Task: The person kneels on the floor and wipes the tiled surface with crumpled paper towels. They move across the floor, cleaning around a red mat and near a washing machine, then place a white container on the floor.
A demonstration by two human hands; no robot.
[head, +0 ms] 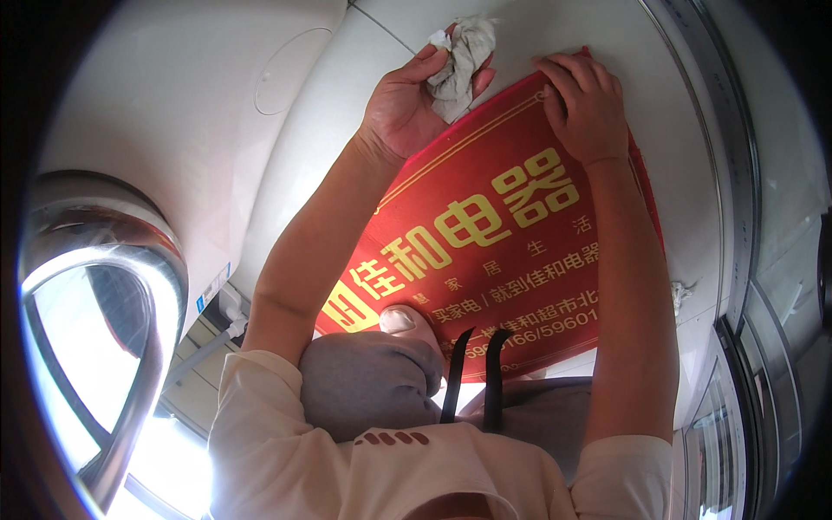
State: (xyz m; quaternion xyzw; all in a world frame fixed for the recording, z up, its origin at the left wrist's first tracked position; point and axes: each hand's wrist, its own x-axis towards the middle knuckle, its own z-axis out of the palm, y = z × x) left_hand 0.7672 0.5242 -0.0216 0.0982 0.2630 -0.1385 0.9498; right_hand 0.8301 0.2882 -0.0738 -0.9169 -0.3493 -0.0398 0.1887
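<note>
My left hand point(409, 107) holds a crumpled, greyish-white tissue or cloth point(460, 68) between thumb and fingers, palm turned up. It is just beyond the far edge of a red floor mat point(478, 172), which bears large yellow writing and a thin yellow border. My right hand point(585, 107) grips that mat near its far right corner, fingers curled over the edge. Across the mat's right side lies my right forearm, covering part of the print. A bare toe point(398, 320) rests over the near left part of the mat.
A white appliance point(195, 104), apparently a front-loading washing machine, stands at left with a chrome-rimmed round door point(162, 273). A grey hose point(208, 348) runs beside it. On the right are a metal door track point(741, 149) and a crumpled white scrap point(680, 294) on the tiled floor point(383, 55).
</note>
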